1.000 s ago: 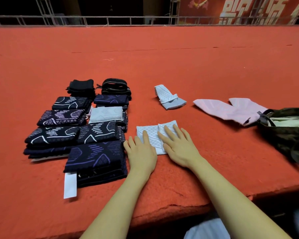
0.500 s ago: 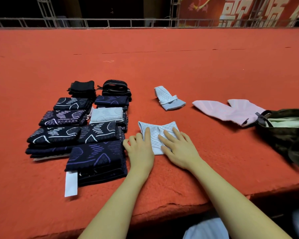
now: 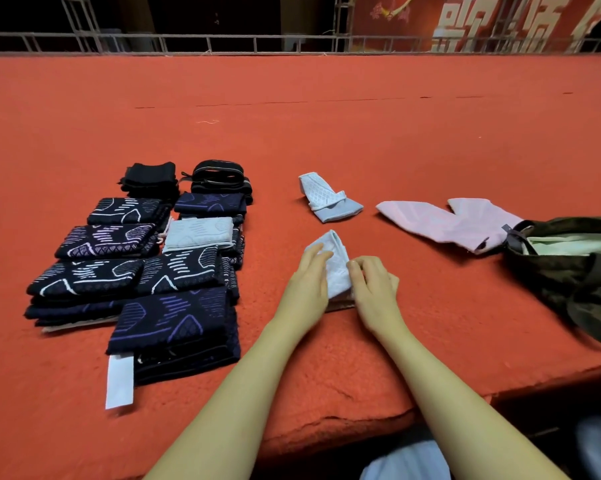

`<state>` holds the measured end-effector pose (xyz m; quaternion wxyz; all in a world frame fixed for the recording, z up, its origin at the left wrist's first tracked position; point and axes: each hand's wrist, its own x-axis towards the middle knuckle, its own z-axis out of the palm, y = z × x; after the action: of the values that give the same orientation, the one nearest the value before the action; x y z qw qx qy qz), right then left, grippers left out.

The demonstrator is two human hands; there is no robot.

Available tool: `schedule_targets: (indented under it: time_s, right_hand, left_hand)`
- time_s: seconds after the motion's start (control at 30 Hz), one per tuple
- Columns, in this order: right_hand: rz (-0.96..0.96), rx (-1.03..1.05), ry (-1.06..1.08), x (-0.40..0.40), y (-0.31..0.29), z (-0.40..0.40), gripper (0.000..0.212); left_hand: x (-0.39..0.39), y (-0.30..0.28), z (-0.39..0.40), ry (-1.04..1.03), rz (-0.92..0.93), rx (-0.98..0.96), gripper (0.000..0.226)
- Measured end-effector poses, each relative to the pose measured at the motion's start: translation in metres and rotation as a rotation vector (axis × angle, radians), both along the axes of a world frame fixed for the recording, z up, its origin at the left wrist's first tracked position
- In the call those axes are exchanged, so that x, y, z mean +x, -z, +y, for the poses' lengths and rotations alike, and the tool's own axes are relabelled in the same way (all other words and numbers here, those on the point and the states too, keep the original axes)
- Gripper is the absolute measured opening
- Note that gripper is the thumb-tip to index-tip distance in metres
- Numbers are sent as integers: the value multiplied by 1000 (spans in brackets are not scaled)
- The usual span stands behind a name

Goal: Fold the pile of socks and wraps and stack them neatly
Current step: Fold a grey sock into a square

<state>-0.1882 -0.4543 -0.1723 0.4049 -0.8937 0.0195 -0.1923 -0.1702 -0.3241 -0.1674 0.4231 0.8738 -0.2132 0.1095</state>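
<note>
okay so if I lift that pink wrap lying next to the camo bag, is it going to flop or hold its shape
The pink wrap will probably flop: it lies flat and thin on the red carpet, following the surface. It looks light for its size. One end sits at the camo bag, so it may catch there when lifted.

Both forearms are bare from the bottom edge of the frame up to the hands, left hand (image 3: 306,289) and right hand (image 3: 375,292), with no sleeves, rings, watch or bands showing. Pale blue-white clothing (image 3: 406,462) shows at the bottom centre.
</note>
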Motion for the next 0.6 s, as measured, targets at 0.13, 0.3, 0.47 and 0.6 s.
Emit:
schedule_targets:
  time_s: [0.13, 0.3, 0.47, 0.6]
  right_hand:
    - [-17, -67, 145, 0, 4, -4, 29]
    - [59, -236, 209, -1, 6, -1, 28]
    - [131, -247, 218, 4, 6, -2, 28]
    - [178, -222, 198, 7, 5, -2, 26]
  left_hand:
    - [7, -2, 7, -49, 47, 386, 46]
    - [18, -15, 12, 76, 148, 727, 52]
    - [35, -23, 8, 110, 234, 837, 51]
    - [37, -23, 6, 105, 245, 867, 51]
